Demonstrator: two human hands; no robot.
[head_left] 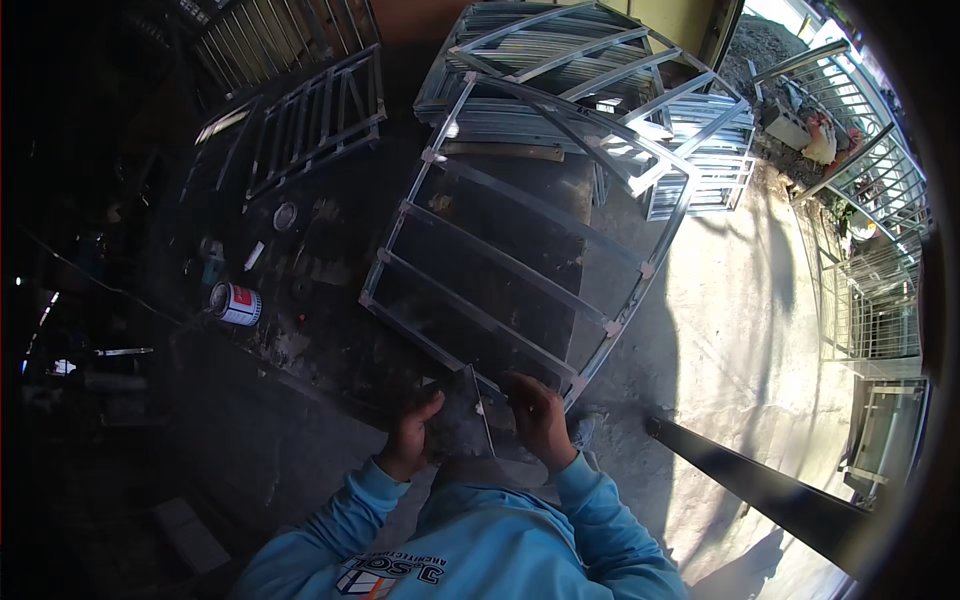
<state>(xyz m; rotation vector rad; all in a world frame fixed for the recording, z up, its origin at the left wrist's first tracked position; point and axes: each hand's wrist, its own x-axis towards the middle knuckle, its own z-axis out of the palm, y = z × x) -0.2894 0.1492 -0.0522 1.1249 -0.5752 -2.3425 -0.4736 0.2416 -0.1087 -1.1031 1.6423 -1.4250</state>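
Near my body, my left hand grips the side of a flat, dark grey sheet with a thin bright edge. Its thumb points up and its other fingers are mostly hidden. My right hand is just beyond that bright edge, its fingers curled together; what they hold, if anything, is hidden in shadow. Just past both hands, a welded metal frame with several crossbars lies tilted over a dark work table. Pale patches mark the joints of the frame.
An open paint can stands on the table at left, near a round lid and a small white tube. Stacked metal frames fill the far side. A dark beam juts in at lower right, over sunlit concrete floor.
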